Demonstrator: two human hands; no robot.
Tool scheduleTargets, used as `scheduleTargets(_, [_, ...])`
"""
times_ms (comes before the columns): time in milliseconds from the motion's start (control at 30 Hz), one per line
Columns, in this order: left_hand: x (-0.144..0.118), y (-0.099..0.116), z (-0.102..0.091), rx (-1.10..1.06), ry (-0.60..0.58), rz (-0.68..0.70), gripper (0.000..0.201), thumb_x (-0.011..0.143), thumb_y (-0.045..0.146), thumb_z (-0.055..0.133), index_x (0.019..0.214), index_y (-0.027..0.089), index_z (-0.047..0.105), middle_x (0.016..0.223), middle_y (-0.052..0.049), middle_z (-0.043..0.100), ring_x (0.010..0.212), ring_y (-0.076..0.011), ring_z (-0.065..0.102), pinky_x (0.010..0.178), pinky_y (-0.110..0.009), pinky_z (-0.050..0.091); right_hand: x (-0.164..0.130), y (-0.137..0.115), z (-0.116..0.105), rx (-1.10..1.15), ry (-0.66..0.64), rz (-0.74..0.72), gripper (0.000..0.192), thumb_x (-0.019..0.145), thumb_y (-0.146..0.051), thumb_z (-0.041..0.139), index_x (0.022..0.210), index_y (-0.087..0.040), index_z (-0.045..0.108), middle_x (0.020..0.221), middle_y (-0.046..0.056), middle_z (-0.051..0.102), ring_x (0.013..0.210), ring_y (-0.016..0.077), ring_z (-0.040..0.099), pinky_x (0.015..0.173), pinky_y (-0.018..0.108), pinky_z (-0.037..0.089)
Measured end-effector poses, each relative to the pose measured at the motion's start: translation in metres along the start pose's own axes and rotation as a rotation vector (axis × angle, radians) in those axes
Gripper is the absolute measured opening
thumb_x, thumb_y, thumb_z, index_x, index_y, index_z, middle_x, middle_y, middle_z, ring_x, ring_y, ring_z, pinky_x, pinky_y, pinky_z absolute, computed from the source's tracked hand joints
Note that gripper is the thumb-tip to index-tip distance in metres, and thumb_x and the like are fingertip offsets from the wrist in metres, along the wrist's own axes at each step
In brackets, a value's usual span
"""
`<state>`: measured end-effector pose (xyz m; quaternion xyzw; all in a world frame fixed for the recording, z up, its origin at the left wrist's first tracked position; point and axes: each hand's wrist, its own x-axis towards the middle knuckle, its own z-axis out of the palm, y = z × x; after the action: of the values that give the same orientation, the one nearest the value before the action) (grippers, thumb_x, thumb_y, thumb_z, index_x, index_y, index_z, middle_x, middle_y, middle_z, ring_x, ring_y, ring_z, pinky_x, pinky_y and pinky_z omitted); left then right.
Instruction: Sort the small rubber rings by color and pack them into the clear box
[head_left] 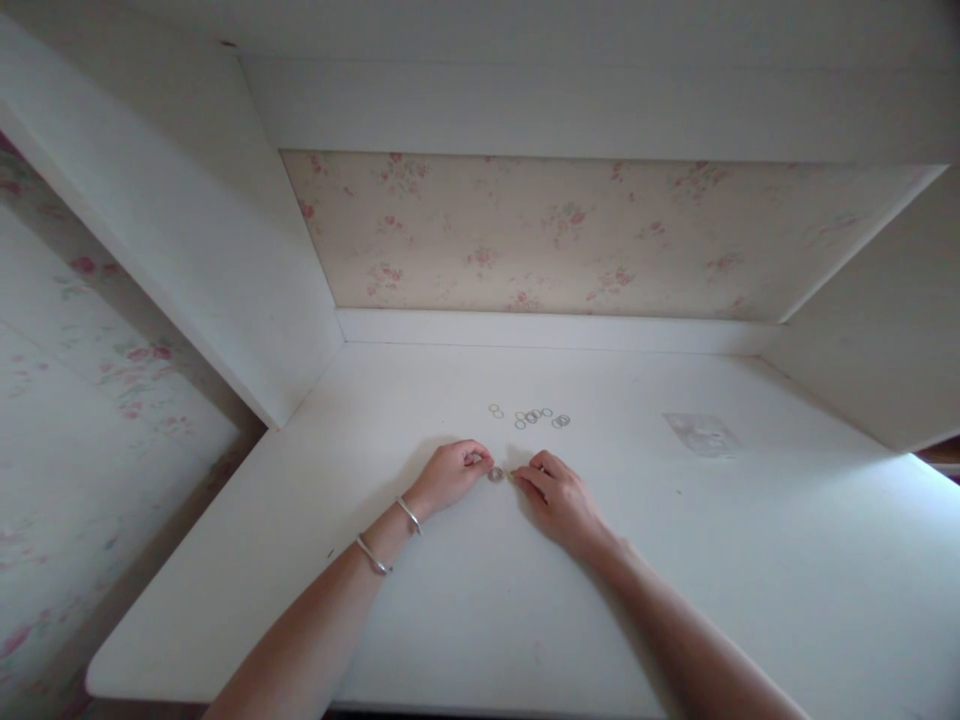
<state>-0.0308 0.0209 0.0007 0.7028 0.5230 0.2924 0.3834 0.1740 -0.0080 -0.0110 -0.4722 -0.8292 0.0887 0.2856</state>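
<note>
On the white bench [675, 560], nearest the person, both hands met over a small metal ring [496, 474] lying between their fingertips. It looked light, stiff and slippery, best pinched at its rim. The left hand [451, 476], its wrist in two bangles [390, 535], was curled with fingertips touching the ring; the right hand [559, 495] pinched toward its other edge. Farther back lay loose rings [534, 416] and a clear bag [703, 433].
</note>
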Motion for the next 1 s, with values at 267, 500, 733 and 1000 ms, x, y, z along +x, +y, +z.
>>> scheduleTargets(267, [0.002,-0.001,0.002,-0.039,-0.009,0.007,0.024,0.08,0.037,0.052,0.085,0.018,0.066,0.086,-0.002,0.069,0.079,-0.0155,0.062,0.074,-0.024,0.045,0.0,0.002,-0.002,0.011,-0.032,0.009,0.025,0.091,-0.024,0.042,0.091,-0.023,0.067,0.084,0.005,0.055,0.077,0.0139,0.053,0.071,0.025,0.042])
scheduleTargets(500, [0.008,-0.002,-0.002,-0.02,0.022,-0.028,0.03,0.08,0.041,0.051,0.09,0.016,0.065,0.08,-0.002,0.067,0.072,-0.0149,0.059,0.065,-0.024,0.044,0.0,0.008,-0.005,0.1,0.094,0.09,0.027,0.091,-0.027,0.041,0.086,-0.021,0.067,0.082,0.005,0.056,0.073,0.0132,0.053,0.069,0.025,0.043])
scheduleTargets(733, [0.056,-0.003,-0.006,0.231,0.074,0.045,0.025,0.082,0.034,0.049,0.091,0.017,0.065,0.081,-0.004,0.067,0.073,-0.0157,0.06,0.066,-0.024,0.043,0.0,0.016,-0.005,0.126,0.153,0.146,0.026,0.09,-0.029,0.043,0.084,-0.022,0.067,0.08,0.004,0.056,0.069,0.0121,0.053,0.066,0.024,0.043])
scheduleTargets(1000, [0.091,0.006,-0.008,0.585,0.066,0.115,0.022,0.083,0.031,0.05,0.098,0.023,0.064,0.101,-0.006,0.064,0.091,-0.02,0.058,0.082,-0.029,0.041,0.0,0.015,-0.009,0.125,0.12,0.138,0.026,0.09,-0.028,0.042,0.085,-0.021,0.067,0.081,0.004,0.056,0.069,0.0115,0.054,0.066,0.022,0.043])
